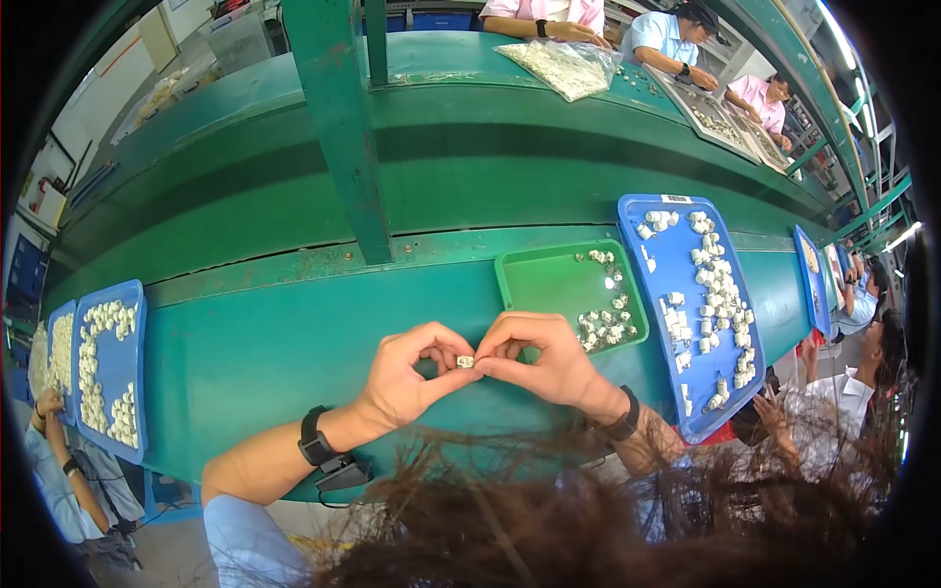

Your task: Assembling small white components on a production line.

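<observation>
Between the fingertips of both hands is a small white block-shaped part (465,362), held up over the green table (284,333). My left hand (412,370) pinches it with thumb and forefinger. From the other side, my right hand (539,361) closes thumb and forefinger at its edge; whether a second tiny piece sits in that pinch is too small to tell. Just beyond my right hand stands a green tray (539,279) with several small white and metallic parts along its right side. To its right lies a blue tray (655,284) holding many white cylindrical parts.
Two blue trays (143,377) of white parts stand at the far left beside another person. A green post (343,137) rises from the table's back edge. Across the bench, people work by a clear bag of white parts (564,67) and metal trays (706,113).
</observation>
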Demonstrator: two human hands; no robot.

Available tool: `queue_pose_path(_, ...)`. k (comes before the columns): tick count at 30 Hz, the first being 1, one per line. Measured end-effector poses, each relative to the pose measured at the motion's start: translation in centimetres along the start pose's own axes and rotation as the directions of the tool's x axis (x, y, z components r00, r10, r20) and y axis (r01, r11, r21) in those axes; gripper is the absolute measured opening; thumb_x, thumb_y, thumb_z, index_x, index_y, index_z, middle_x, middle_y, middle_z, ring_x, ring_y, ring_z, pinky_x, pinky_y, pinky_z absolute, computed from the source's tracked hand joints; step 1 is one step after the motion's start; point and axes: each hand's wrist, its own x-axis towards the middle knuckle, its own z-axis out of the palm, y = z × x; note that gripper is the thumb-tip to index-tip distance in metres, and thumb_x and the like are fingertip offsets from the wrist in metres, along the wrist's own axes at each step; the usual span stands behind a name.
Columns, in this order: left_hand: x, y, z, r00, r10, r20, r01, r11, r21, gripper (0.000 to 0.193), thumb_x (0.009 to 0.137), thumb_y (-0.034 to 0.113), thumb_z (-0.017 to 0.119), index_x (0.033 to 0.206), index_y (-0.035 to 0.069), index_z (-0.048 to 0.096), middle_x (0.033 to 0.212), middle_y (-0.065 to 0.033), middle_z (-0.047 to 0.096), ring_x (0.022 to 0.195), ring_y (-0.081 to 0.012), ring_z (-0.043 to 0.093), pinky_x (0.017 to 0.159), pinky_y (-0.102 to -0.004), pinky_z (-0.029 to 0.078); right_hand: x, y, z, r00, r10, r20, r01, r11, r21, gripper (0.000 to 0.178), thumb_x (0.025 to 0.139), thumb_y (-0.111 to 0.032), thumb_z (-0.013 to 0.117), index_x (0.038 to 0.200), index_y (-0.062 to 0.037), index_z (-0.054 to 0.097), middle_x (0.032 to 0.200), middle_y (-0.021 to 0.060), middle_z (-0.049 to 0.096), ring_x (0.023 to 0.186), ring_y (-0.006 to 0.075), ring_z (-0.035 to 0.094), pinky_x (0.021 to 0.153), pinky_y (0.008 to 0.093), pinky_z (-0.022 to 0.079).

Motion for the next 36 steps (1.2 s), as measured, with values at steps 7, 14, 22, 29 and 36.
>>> queue_pose_path(7,0.0,0.0,-0.4,0.999,-0.016,0.032,0.019,0.996,-0.082,0.029,0.082,-0.006,0.085,0.104,-0.001,0.066,0.097,-0.0075,0.072,0.085,-0.0119,0.068,0.077,-0.0282,0.057,0.0,-0.7,-0.3,0.959,0.278,0.049,-0.279,0.907,0.316,0.01,0.096,-0.003,0.074,0.105,0.0009,0.071,0.093,0.0078,0.075,0.081,0.0116,0.072,0.068,0.0247,0.057)
queue_pose_path(14,0.4,0.5,-0.6,0.987,-0.149,0.057,0.159,0.954,-0.256,0.022,0.089,-0.006,0.077,0.108,-0.002,0.065,0.101,-0.011,0.072,0.086,-0.0148,0.069,0.069,-0.0276,0.058,-0.1,-0.1,-0.6,0.95,0.311,0.038,-0.302,0.875,0.379,0.01,0.097,-0.006,0.073,0.105,-0.0002,0.07,0.091,0.0067,0.076,0.08,0.0112,0.072,0.067,0.0244,0.057)
queue_pose_path(22,0.6,0.0,-1.1,0.985,-0.158,0.069,0.172,0.918,-0.358,0.025,0.096,0.001,0.073,0.119,-0.004,0.065,0.11,-0.0121,0.072,0.096,-0.0151,0.07,0.068,-0.0264,0.06,-0.1,-0.2,-0.4,0.983,0.186,0.015,-0.186,0.97,0.154,0.01,0.094,-0.005,0.075,0.102,-0.0021,0.071,0.092,0.0053,0.075,0.082,0.0116,0.071,0.071,0.0265,0.057)
queue_pose_path(29,0.5,-0.2,-0.9,0.982,-0.16,0.097,0.183,0.921,-0.343,0.027,0.097,0.002,0.072,0.123,-0.004,0.065,0.111,-0.0124,0.072,0.099,-0.0165,0.071,0.072,-0.0278,0.062,-0.1,-0.4,-0.3,0.99,0.141,0.008,-0.141,0.99,0.017,0.009,0.092,-0.007,0.075,0.1,-0.003,0.071,0.087,0.0046,0.076,0.075,0.0123,0.071,0.066,0.0263,0.056)
queue_pose_path(36,0.6,0.1,-0.7,0.973,-0.212,0.086,0.228,0.932,-0.28,0.026,0.096,-0.001,0.071,0.12,-0.006,0.065,0.108,-0.0144,0.074,0.098,-0.0183,0.072,0.072,-0.0291,0.062,-0.1,-0.5,-0.5,0.984,0.18,0.001,-0.18,0.981,0.068,0.01,0.093,-0.007,0.077,0.1,-0.0032,0.07,0.089,0.0039,0.075,0.079,0.0111,0.071,0.069,0.0266,0.056)
